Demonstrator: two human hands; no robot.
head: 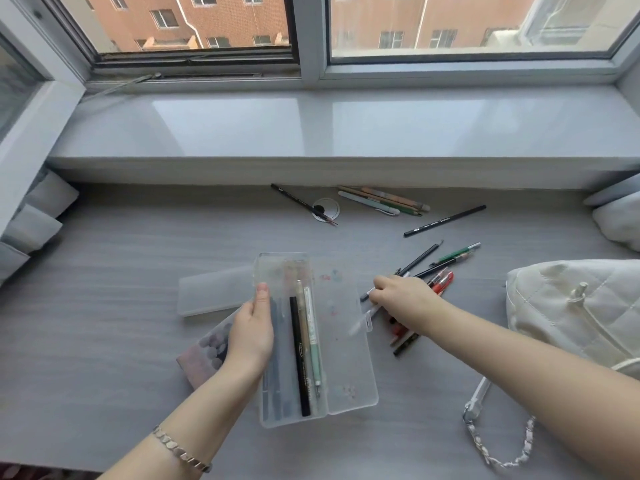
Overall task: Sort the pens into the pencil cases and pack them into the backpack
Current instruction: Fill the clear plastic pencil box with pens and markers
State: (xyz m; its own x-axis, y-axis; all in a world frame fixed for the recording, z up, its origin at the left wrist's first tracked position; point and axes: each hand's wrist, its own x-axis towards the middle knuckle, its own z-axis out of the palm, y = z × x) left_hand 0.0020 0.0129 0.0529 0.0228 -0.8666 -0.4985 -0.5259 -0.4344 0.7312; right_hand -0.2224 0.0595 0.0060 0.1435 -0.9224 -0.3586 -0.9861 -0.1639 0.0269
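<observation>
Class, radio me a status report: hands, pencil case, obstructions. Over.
Left grip holds open pencil case, several pens inside. Right grip pinches dark pen from pile. Backpack sits right; nothing blocking, loose pens by sill.

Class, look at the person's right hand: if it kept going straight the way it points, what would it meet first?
The right hand, pinching a dark pen, points left. It would probably first meet the flipped-open lid of the clear pencil case, though its height above the desk is unclear.
</observation>
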